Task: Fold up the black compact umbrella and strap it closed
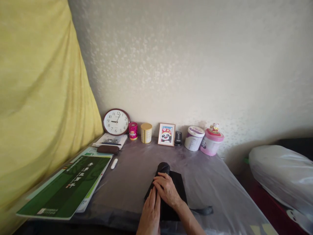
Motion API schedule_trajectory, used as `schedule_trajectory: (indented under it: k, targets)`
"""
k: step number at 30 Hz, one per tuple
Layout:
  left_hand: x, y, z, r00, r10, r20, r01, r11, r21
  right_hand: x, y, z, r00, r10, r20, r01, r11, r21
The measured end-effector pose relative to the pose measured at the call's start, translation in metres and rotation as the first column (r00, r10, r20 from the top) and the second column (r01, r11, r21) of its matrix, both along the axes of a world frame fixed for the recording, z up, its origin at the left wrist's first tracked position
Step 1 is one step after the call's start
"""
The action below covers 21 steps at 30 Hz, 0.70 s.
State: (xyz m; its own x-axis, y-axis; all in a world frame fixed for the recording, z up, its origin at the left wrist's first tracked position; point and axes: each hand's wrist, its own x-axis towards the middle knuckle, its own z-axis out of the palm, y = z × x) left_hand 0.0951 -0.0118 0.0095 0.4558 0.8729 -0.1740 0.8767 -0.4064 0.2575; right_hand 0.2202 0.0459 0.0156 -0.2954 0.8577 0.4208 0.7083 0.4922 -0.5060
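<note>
A black fabric roll (164,167) lies on a flat black cloth piece (176,179) at the near middle of the table. From the cloth's right side a thin dark strap (204,210) trails onto the tabletop. My left hand (151,209) rests on the left part of the roll, its fingers straight and side by side. My right hand (166,189) lies across the roll from the right, fingers stretched over it and touching my left fingertips. Both palms face down, and the parts of the roll under them are hidden.
Green books (70,186) lie at the left, with a brown case (108,149) and a small white object (114,163) nearby. Along the wall stand a clock (116,122), a pink can (133,131), a yellow-lidded tin (146,133), a framed panda picture (166,134) and two tubs (194,138).
</note>
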Motion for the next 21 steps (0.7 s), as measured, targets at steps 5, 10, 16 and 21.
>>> schedule_trajectory:
  k: [5, 10, 16, 21]
  targets:
    - [0.002, -0.001, 0.013, 0.999, 0.048, -0.007, -0.048, 0.995, -0.082, 0.010, 0.034, -0.017, 0.996, -0.066, 0.057, 0.064, 0.998, 0.028]
    - [0.001, -0.002, 0.018, 0.993, 0.097, 0.063, -0.089, 0.988, -0.129, 0.021, 0.072, -0.025, 0.988, -0.136, 0.072, 0.134, 0.991, 0.024]
    - [0.003, 0.000, 0.002, 0.978, 0.128, 0.166, -0.111, 0.988, -0.111, 0.020, 0.056, -0.011, 0.952, -0.306, -0.007, 0.305, 0.945, 0.121]
    - [0.003, 0.000, -0.013, 0.980, 0.122, 0.156, -0.112, 0.991, -0.069, 0.004, 0.011, -0.011, 1.000, -0.026, -0.009, 0.026, 0.998, 0.050]
